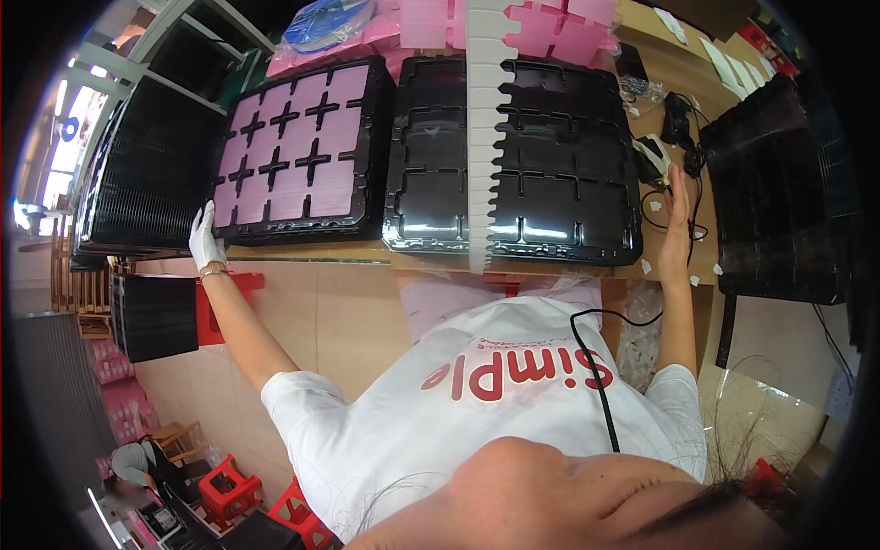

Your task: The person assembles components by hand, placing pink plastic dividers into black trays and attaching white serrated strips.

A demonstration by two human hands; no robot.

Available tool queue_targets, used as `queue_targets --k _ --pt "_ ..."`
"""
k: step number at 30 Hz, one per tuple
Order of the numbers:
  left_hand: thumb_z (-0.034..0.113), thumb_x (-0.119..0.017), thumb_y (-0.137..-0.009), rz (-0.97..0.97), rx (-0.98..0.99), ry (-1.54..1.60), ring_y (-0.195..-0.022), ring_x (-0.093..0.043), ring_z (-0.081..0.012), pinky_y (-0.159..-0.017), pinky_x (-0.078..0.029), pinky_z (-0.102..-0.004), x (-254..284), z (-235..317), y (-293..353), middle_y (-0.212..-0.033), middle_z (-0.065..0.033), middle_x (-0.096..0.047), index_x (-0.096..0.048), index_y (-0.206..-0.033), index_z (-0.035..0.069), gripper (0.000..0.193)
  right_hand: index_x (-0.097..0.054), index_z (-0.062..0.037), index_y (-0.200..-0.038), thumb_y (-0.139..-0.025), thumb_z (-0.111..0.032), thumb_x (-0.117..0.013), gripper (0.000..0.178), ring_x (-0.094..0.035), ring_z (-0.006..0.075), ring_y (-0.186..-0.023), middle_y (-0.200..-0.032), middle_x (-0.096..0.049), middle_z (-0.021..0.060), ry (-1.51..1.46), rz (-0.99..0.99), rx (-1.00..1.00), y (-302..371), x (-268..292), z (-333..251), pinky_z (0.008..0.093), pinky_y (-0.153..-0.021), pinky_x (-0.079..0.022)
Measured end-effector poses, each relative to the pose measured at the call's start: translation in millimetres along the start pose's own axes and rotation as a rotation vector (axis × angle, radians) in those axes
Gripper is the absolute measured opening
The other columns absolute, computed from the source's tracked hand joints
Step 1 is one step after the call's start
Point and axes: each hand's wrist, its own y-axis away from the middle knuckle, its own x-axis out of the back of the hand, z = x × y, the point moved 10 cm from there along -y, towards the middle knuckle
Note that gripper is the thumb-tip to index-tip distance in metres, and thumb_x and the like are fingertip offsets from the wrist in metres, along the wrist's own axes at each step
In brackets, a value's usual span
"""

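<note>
My left hand [206, 240], in a white glove, reaches to the near left corner of a black plastic tray [374, 137], its fingers stretched along the side. Pink sheets [298, 170] fill that tray's compartments, split by black cross-shaped ribs. To its right lies a black moulded tray [568, 220] with no pink sheets showing in it. A pale strip with a notched edge [481, 174] runs across this tray from front to back. My bare right hand [676, 225] is held open beyond the tray's right side, fingers straight, beside a white and black handheld device [653, 160].
Tall stacks of black trays stand at the left [151, 165] and right [779, 183]. Pink foam pieces [559, 27] and a blue bagged roll [330, 23] lie at the back. Black cables [697, 160] cross the right tabletop. Red stools [229, 490] and another person [137, 463] are at lower left.
</note>
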Motion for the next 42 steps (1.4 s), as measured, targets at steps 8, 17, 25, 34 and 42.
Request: queue_targets --k 8,17,25,34,42 --pt "0.037 -0.069 -0.079 -0.311 -0.802 -0.767 -0.125 -0.043 -0.0338 -0.101 -0.038 -0.0397 -156.3 107.2 135.7 -0.135 -0.0217 -0.044 -0.053 -0.127 0.007 0.059 -0.031 -0.0022 -0.142 -0.098 -0.043 -0.026 0.061 -0.020 0.0315 -0.139 -0.147 -0.031 0.0143 0.018 0.020 0.027 -12.4 0.2 -21.6 0.0418 -0.112 -0.014" --pt "0.023 -0.069 -0.079 -0.738 -1.023 -0.609 -0.113 -0.051 -0.0298 -0.095 -0.042 -0.0381 -247.1 111.8 305.1 -0.125 -0.0183 -0.053 -0.055 -0.125 0.008 0.050 -0.055 -0.0036 -0.121 -0.082 -0.009 -0.061 0.039 -0.047 0.0295 -0.121 -0.126 -0.055 0.0130 -0.112 -0.013 -0.025 -29.4 -29.8 -66.0 0.0376 -0.102 -0.035" --pt "0.015 -0.070 -0.082 -1.245 -0.375 -0.089 -0.060 -0.057 -0.0116 -0.058 -0.046 -0.0230 -281.0 95.4 392.5 -0.085 -0.0083 -0.068 -0.066 -0.106 0.003 0.027 -0.053 0.0016 -0.117 -0.097 -0.013 -0.045 0.026 -0.061 0.0185 -0.096 -0.110 -0.063 0.0136 -0.650 -0.304 -0.189 -31.6 -129.6 -100.2 0.0279 -0.085 -0.047" --pt "0.024 -0.059 -0.093 -0.549 0.052 0.346 -0.054 -0.051 -0.0037 -0.046 -0.032 -0.0152 -223.9 87.8 303.0 -0.075 -0.0042 -0.064 -0.061 -0.094 0.002 0.022 -0.056 -0.0001 -0.106 -0.090 -0.008 -0.060 0.018 -0.063 0.0127 -0.087 -0.101 -0.064 0.0110 -1.095 -0.673 -0.569 8.0 -184.4 -116.0 0.0251 -0.080 -0.049" --pt "0.019 -0.076 -0.080 -0.675 0.149 0.139 -0.057 -0.052 -0.0037 -0.053 -0.039 -0.0174 -249.9 74.5 326.9 -0.073 -0.0030 -0.065 -0.065 -0.083 0.003 0.020 -0.060 -0.0007 -0.092 -0.086 -0.006 -0.064 0.009 -0.062 0.0091 -0.078 -0.088 -0.065 0.0068 -0.956 -0.419 -0.420 -23.4 -169.9 -122.1 0.0228 -0.071 -0.050"
